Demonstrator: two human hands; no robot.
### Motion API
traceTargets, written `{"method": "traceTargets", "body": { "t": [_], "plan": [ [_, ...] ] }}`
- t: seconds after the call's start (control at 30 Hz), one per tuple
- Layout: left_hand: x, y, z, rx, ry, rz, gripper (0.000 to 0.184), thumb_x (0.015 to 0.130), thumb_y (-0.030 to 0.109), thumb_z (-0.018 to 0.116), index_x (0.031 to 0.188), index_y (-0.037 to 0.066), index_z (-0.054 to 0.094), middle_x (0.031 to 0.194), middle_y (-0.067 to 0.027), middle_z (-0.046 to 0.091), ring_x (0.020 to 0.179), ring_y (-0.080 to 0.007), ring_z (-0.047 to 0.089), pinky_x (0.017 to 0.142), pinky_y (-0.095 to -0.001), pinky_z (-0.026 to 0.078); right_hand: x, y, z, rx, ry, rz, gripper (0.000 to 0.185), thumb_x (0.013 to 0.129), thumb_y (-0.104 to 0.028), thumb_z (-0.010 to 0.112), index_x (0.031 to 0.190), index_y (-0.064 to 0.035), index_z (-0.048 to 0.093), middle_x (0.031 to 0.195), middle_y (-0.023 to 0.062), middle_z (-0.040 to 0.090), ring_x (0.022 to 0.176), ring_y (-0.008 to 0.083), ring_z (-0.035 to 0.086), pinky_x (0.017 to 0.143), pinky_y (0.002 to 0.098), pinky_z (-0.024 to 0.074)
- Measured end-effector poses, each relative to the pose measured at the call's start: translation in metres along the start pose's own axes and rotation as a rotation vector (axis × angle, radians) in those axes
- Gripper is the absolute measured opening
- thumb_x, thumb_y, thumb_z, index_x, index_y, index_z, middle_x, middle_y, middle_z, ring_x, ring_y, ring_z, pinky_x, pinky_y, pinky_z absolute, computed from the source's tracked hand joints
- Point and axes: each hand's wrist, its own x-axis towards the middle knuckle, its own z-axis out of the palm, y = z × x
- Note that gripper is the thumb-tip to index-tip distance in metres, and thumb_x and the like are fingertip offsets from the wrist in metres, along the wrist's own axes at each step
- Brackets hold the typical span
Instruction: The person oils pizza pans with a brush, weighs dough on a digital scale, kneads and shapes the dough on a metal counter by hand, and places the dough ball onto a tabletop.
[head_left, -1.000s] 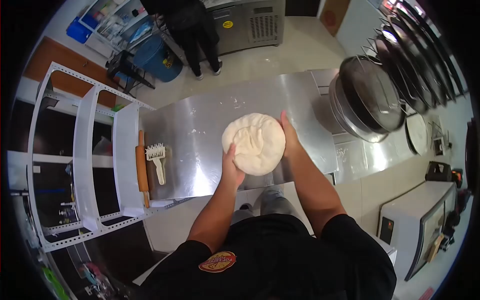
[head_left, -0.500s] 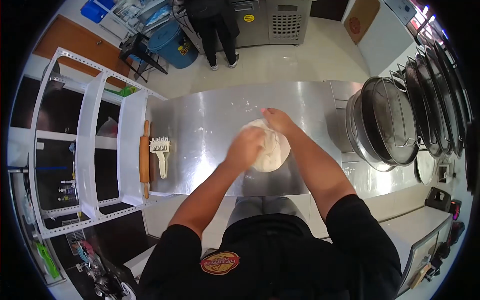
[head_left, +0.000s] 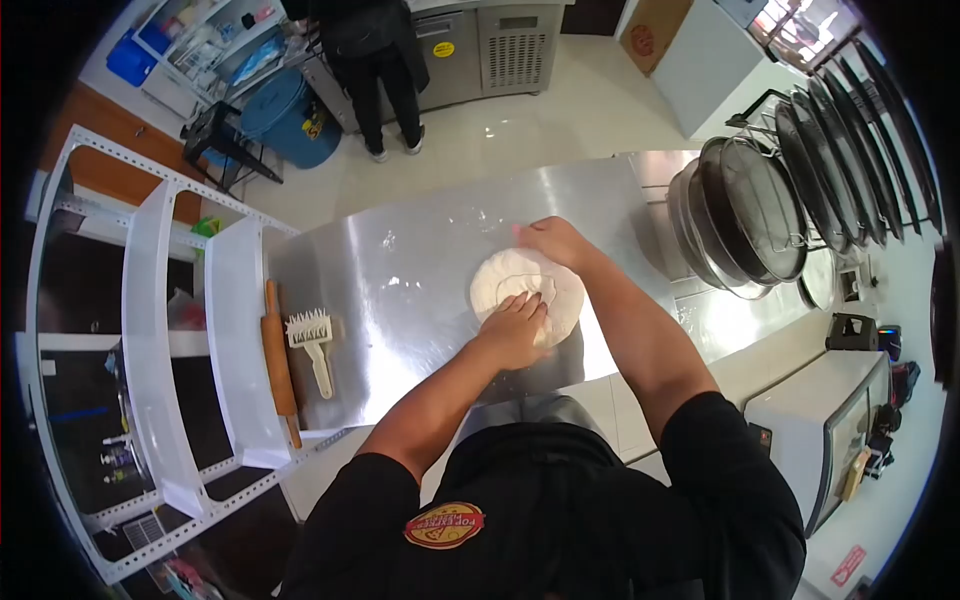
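A person in a black short-sleeved shirt presses a left hand, fingers slightly spread, onto a pale, round disc of dough on a shiny steel table. The right hand curls at its far edge; whether it pinches, I cannot tell. A brown wooden rolling pin and spiked cream-coloured roller lie at left.

I'm laying my left hand palm-down, fingers aiming toward one o'clock; my right hand is pointing toward ten, forearm slanting toward eleven.
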Motion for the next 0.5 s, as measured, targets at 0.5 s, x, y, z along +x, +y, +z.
{"method": "traceTargets", "body": {
  "t": [0.5],
  "plan": [
    [0.058, -0.051, -0.026, -0.605, 0.409, -0.335, 0.029, 0.098, 0.03, 0.064, 0.11, 0.005, 0.072, 0.112, -0.0145, 0.074, 0.104, -0.0416, 0.067, 0.093, -0.05, 0.05, -0.083, 0.012, 0.053, 0.368, 0.349, 0.103, 0.037, 0.1, -0.037, 0.062, 0.1, -0.0026, 0.077, 0.093, 0.0229, 0.073, 0.088, 0.0381, 0.069, 0.081, 0.0473, 0.0523]
  ]
}}
